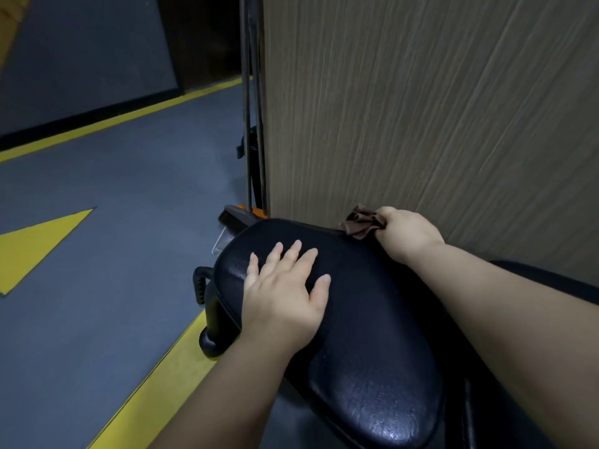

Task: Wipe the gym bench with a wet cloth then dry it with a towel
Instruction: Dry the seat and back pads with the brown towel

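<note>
Black bench (372,322) under spread left hand (285,293), right hand (405,231) gripping brown cloth (359,223), seemingly at edge

You see a glossy black bench pad (356,319), a brown cloth (361,223), a grey floor (129,196) with yellow stripes (39,247) and a tan wood-grain panel (421,108).

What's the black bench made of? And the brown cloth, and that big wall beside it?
The bench looks like black vinyl or leather: pebbled grain, dull shine. The cloth, bunched in the right hand, looks like soft fabric, since it crumples into folds. The wall looks like matte wood-grain laminate, with fine streaks; it could be real wood.
</note>
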### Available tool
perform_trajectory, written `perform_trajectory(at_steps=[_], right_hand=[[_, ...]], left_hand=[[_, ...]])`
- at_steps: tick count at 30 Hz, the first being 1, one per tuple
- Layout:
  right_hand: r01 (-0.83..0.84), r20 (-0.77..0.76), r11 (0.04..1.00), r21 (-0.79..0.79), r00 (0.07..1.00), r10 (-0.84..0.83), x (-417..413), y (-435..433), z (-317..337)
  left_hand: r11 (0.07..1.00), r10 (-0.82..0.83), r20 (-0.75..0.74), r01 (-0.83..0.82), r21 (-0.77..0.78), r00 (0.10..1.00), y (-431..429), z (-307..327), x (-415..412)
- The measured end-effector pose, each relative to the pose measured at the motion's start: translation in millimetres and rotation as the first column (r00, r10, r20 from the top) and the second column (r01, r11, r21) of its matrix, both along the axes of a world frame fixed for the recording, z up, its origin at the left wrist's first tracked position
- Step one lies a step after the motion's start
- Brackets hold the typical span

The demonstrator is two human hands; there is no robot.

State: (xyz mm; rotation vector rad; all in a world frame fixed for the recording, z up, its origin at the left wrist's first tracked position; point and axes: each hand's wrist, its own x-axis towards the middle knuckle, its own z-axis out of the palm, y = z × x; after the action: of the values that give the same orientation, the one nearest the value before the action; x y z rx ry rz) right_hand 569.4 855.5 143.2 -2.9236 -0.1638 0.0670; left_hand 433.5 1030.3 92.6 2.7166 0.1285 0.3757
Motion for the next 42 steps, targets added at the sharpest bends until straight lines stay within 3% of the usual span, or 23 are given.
perform_trajectory(at_steps=[4,10,13,19,23,32,42], right_hand=[[-0.057,-0.009,0.998,0.011,0.998,0.057,4.6,26.0,0.6],[-0.305,-0.045,0.949,0.084,0.95,0.31,10.4,110.1,-1.9],[-0.339,-0.058,0.934,0.117,0.936,0.347,16.1,103.3,-4.5],[-0.211,-0.068,0.972,0.099,0.974,0.218,18.3,38.3,-7.1],[-0.139,-0.081,0.987,0.08,0.986,0.145,22.4,46.0,-8.6],[-0.369,-0.068,0.922,0.12,0.923,0.378,25.7,134.7,-7.5],[-0.198,-0.085,0.979,0.056,0.976,0.203,32.4,41.3,-11.9]], left_hand=[[1.0,0.006,0.053,-0.007,0.0,0.999,0.1,-2.7,-1.7],[0.997,-0.017,0.123,0.025,-0.069,0.992,1.9,-6.1,-5.1],[0.997,-0.014,0.139,0.024,-0.07,0.99,4.6,-7.8,-5.1],[0.997,-0.005,0.143,0.016,-0.075,0.99,3.2,-6.7,-5.7],[0.996,-0.046,0.133,0.056,-0.072,0.99,3.7,-4.9,-7.8],[0.993,-0.054,0.133,0.067,-0.093,0.99,7.1,-3.6,-6.0],[0.993,-0.104,0.108,0.11,-0.052,0.989,14.0,-4.2,-8.8]])
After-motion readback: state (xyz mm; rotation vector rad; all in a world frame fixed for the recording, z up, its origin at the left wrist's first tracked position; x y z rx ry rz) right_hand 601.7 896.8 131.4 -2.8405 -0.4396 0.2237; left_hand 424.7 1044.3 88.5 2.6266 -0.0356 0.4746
